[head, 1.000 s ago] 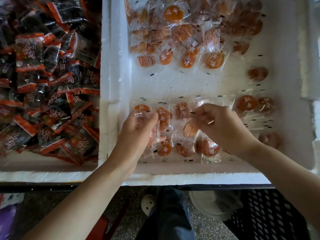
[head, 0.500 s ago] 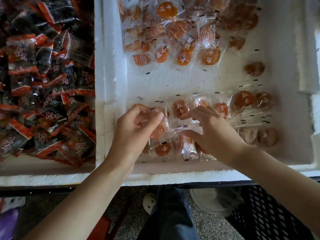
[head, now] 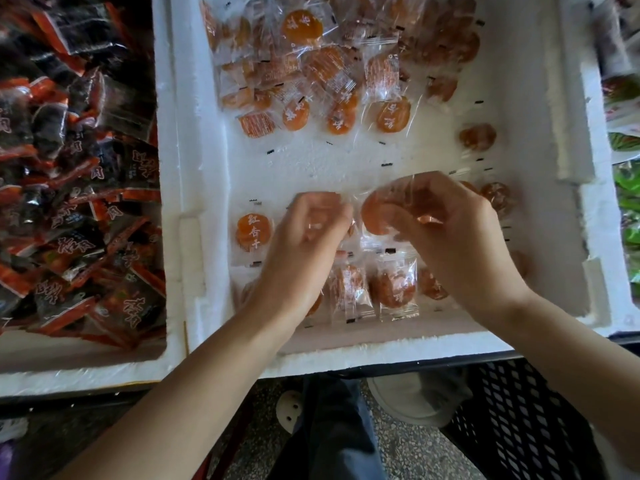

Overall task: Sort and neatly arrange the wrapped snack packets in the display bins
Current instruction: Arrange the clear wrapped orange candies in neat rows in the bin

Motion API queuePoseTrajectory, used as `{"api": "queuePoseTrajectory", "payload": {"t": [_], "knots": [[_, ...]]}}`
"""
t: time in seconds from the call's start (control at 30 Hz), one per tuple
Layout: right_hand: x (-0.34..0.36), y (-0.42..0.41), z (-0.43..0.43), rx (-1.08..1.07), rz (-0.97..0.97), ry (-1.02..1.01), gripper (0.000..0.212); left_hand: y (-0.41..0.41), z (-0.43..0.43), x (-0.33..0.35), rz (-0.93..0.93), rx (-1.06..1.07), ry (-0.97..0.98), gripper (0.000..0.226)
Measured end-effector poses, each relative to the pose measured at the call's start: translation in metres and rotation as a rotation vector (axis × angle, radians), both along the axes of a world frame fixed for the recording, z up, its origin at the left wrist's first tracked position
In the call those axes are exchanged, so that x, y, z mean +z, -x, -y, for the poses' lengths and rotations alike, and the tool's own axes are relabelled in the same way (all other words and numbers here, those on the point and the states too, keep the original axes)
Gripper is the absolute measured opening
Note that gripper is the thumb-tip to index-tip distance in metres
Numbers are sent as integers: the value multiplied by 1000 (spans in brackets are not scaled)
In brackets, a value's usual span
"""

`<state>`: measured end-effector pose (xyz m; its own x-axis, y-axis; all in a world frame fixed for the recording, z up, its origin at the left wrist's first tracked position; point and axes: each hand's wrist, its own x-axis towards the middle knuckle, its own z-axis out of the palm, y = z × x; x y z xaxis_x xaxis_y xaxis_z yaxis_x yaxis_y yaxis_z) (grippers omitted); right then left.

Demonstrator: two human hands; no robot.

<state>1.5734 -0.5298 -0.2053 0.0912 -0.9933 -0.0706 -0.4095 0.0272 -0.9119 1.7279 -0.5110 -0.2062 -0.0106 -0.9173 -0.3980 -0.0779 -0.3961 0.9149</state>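
Note:
A white foam bin (head: 194, 174) holds clear packets of orange dried apricot. A loose heap of them (head: 311, 67) lies at the far end. Near the front edge, packets lie in rows, one with red lettering (head: 252, 230) at the left and others (head: 394, 289) below my hands. My left hand (head: 304, 244) hovers over the row, fingers curled around a clear packet that is blurred. My right hand (head: 450, 244) holds up an orange packet (head: 381, 213) pinched between thumb and fingers, just right of the left hand.
A second foam bin (head: 86, 362) on the left is full of dark red-and-black packets (head: 76, 188). Green packets (head: 627, 202) show at the right edge. A black plastic crate (head: 526, 420) and a grey speckled floor lie below the bins, with my legs between.
Both hands rose from the front rows toward the middle of the bin. My right hand has lifted an orange packet; the left now pinches a clear one.

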Motion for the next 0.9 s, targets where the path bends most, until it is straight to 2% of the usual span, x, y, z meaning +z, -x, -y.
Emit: {"api": "queuePoseTrajectory", "payload": {"t": [0.1,0.17,0.27,0.4,0.43,0.5,0.57,0.6,0.7,0.8,0.9], "knots": [[0,3,-7,70,10,2,20,12,-2,1,-111,-168,-59,44],[0,6,-9,94,-49,46,21,18,-2,0,-165,-206,-79,35],[-1,16,-8,-10,-87,58,22,26,-1,-2,-153,-179,-64,16],[-2,31,-5,-59,-140,20,48,37,2,-3,-134,-186,-19,17],[0,35,-4,-53,-131,-8,48,39,3,-3,-121,-225,5,19],[4,43,-2,-26,-24,-83,30,42,5,-6,-77,-318,45,23],[5,53,0,-33,15,-94,15,44,6,-13,36,-396,112,30],[4,59,2,-44,-12,-83,14,44,6,-18,119,-432,154,33],[-8,76,5,-19,-230,-88,18,41,5,-32,445,-587,289,47],[-24,87,5,115,-406,-151,11,38,4,-41,774,-842,359,62],[-40,87,1,236,-462,-162,9,36,2,-46,894,-963,361,69]]}}
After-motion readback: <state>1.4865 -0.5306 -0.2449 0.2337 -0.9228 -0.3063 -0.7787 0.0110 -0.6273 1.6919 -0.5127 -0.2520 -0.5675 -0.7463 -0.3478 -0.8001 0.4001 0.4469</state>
